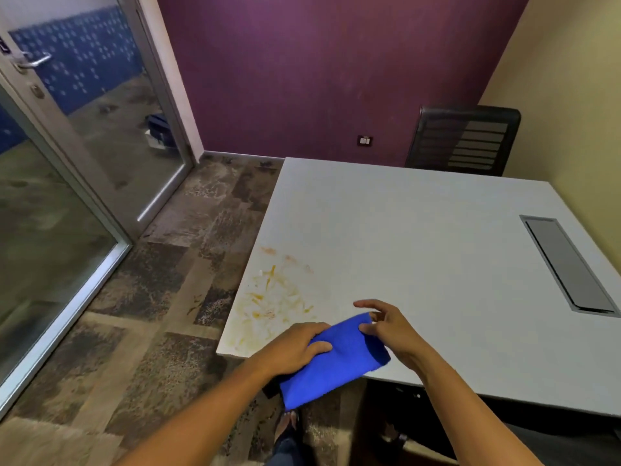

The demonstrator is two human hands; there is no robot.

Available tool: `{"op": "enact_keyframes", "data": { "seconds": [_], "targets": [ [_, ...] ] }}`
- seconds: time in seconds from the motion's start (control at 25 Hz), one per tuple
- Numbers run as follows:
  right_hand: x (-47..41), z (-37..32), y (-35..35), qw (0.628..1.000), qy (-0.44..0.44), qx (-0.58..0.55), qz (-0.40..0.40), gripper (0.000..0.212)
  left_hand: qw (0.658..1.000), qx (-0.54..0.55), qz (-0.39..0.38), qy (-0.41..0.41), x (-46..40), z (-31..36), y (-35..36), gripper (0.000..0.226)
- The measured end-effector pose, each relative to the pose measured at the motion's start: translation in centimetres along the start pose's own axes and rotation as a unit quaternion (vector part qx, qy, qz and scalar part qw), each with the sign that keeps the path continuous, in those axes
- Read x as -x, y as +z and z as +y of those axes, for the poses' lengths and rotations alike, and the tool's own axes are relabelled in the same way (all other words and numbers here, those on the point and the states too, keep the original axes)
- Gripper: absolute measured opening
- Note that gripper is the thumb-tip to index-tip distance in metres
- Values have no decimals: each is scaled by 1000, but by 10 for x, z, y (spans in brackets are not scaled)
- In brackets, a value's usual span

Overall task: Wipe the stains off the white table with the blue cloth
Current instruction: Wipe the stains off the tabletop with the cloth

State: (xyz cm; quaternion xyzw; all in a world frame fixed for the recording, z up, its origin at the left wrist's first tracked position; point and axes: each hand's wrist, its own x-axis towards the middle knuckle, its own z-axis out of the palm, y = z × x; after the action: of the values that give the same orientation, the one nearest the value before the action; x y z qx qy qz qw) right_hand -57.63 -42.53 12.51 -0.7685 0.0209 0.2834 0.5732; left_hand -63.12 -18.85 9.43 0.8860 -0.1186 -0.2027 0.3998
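Purple wall [319,72] at far side of room; glass door [67,156] with metal handle on the left; patchy brown carpet [161,297] covers the floor between door and bench. White bench [420,237] fills the right half of the view, its near left corner toward the camera. Dark slatted chair [465,141] stands at the far edge of the bench, against the wall corner. Grey rectangular hatch [569,264] set flush into the bench top at right. Yellow-orange stains [272,297] smeared on the bench near its left edge, with fainter pink marks just beyond them. Blue cloth [336,361], folded, is at the near edge of the bench, to the right of the stains, its near end hanging past the edge over the floor. Left hand [295,348] lies on the left side of the cloth, fingers [319,346] curled over it, grasping. Right hand [383,324] pinches the far right corner of the cloth between thumb and fingers, other fingers spread loosely above the bench. Small wall socket [364,140] low on the purple wall.
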Motion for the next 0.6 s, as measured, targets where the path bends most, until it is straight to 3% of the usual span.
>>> {"op": "enact_keyframes", "data": {
  "seconds": [0.2,0.4,0.52,0.6],
  "targets": [
    [-30,47,-19,992,102,56,54,45,993,-63,-93,-34,-56,-19,30,39],
    [-64,87,-45,979,160,69,104,36,988,-54,-147,-15,-102,-39,53,38],
    [-85,113,-54,964,137,150,170,44,962,-263,-25,74,-111,-66,76,76],
    [-96,131,-59,941,95,238,222,57,945,-315,-20,82,-107,-68,100,90]
  ]
}}
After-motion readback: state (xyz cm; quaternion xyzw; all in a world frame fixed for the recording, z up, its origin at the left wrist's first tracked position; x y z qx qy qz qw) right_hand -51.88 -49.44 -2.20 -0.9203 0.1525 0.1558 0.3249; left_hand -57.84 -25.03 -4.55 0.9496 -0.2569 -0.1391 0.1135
